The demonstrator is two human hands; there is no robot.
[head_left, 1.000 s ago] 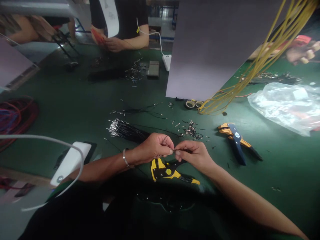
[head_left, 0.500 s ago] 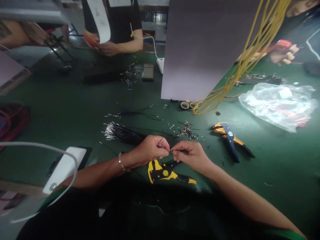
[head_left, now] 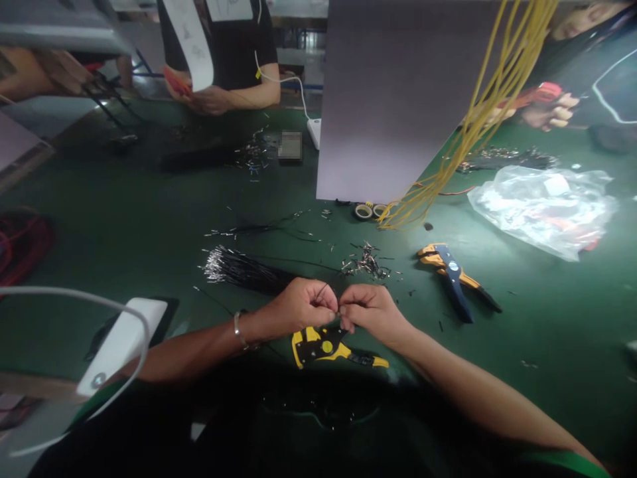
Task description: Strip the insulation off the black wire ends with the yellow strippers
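Note:
My left hand (head_left: pixel 314 304) pinches a thin black wire (head_left: pixel 322 289), its fingertips meeting those of my right hand (head_left: pixel 365 308). The right fingers are pinched at the wire's end, which is too small to make out. Just below both hands lies a yellow and black wire stripper (head_left: pixel 327 348). A bundle of black wires (head_left: pixel 249 269) with bare silvery ends extends behind my left hand. Beyond my right hand sits a small heap of cut wire bits (head_left: pixel 367 263).
A blue and orange stripper (head_left: pixel 454 271) lies right, near a clear plastic bag (head_left: pixel 547 206). Yellow wires (head_left: pixel 462 146) hang beside a grey panel (head_left: pixel 388 99). Tape rolls (head_left: pixel 363 212) lie beneath it. A white power strip (head_left: pixel 122 345) is left. Two people work across the table.
My hands stay together at the wire, with the right fingers slightly shifted and curled closer. The whole view has moved a little, so the table's things appear slightly further left.

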